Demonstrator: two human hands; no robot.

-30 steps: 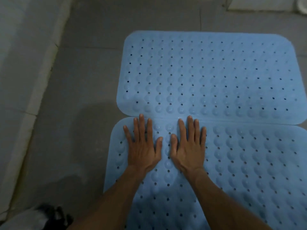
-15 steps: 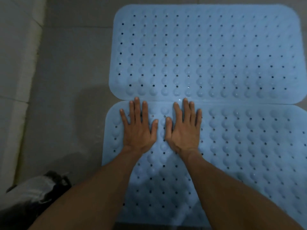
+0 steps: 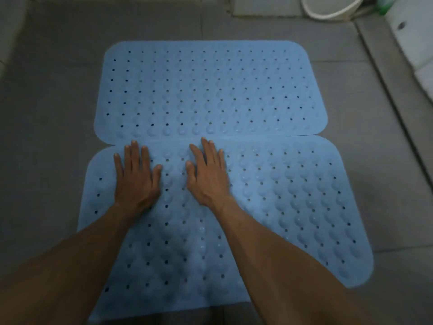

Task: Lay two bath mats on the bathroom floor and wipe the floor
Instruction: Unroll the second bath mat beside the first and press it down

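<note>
Both hands lay flat on the near bath mat [image 3: 269,207], in the lower half of the frame. The left hand [image 3: 136,179] and the right hand [image 3: 208,177] had straight, spread fingers [image 3: 134,153] that gripped nothing; the palms pressed down close to the far edge of this mat. I think the reason was to make the mat sit flat on the floor [image 3: 46,113] and to keep its edge beside the far bath mat [image 3: 210,90], which lay in the middle of the frame. The two mats touched along one long seam, and at the left end the rounded corners left a small gap. At the upper right there was a white hose [image 3: 328,14] and a raised white ledge [image 3: 412,43], well apart from the mats. No cloth for wiping was visible, so the wiping seemed not yet done.
</note>
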